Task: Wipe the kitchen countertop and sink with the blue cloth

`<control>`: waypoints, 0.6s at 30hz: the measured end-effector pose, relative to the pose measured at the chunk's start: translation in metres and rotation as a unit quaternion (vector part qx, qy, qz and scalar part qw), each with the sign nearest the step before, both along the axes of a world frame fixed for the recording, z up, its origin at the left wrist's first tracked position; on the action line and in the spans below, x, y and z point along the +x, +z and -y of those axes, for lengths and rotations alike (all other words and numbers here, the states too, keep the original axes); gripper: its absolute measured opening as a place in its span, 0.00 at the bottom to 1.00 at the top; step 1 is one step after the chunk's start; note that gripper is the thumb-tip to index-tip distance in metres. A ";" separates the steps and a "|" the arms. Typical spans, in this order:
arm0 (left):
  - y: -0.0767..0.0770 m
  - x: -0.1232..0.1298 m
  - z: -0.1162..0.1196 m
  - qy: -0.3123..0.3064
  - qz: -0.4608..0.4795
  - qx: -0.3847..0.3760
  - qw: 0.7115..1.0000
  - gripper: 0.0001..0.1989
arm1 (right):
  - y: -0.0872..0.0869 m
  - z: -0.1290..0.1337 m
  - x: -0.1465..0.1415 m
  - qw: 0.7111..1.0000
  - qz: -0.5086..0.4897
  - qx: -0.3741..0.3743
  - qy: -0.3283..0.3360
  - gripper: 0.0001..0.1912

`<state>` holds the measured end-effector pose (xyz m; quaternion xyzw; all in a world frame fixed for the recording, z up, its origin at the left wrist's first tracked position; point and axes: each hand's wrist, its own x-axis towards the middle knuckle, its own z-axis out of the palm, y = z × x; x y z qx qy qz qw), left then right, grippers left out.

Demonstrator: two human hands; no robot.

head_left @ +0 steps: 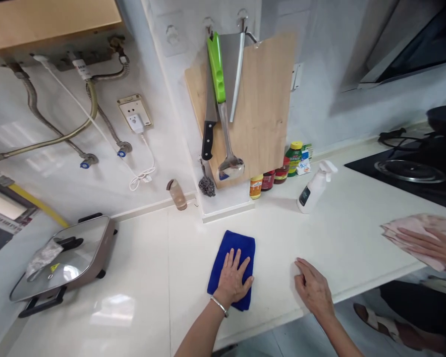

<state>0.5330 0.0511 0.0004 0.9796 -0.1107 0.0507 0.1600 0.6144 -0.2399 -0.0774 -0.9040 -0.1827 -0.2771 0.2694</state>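
Note:
My left hand [233,278] lies flat with spread fingers on a folded blue cloth [227,244], pressing it to the white countertop [141,277]. A bracelet circles that wrist. To the right, my right hand [314,287] rests on the counter near its front edge, fingers curled in and nothing visible in them. Beyond it stands a white spray bottle [312,191], upright. At the right edge, another person's hand [436,245] lies flat on a pale pink cloth [412,230] on the counter.
An electric pan with a glass lid [74,253] sits at the left. A ladle [228,158], knives and a cutting board [263,109] hang on the wall. Several jars [281,171] stand below. A small bottle [177,195] is near the wall; a black cooktop [405,171] lies right.

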 end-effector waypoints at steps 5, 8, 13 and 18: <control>0.009 -0.056 -0.029 0.024 0.010 0.012 1.000 0.28 | -0.001 0.007 0.000 0.999 0.018 -0.009 0.027 0.21; 0.010 -0.105 -0.052 0.081 0.012 0.034 0.996 0.27 | -0.002 0.009 -0.001 0.999 0.016 -0.009 0.030 0.21; 0.010 -0.190 -0.093 0.207 0.018 0.075 0.975 0.26 | -0.002 0.009 -0.003 0.999 0.013 -0.003 0.033 0.21; 0.016 -0.270 -0.121 0.358 -0.016 0.079 0.930 0.24 | 0.002 0.014 -0.005 0.999 0.018 0.000 0.031 0.20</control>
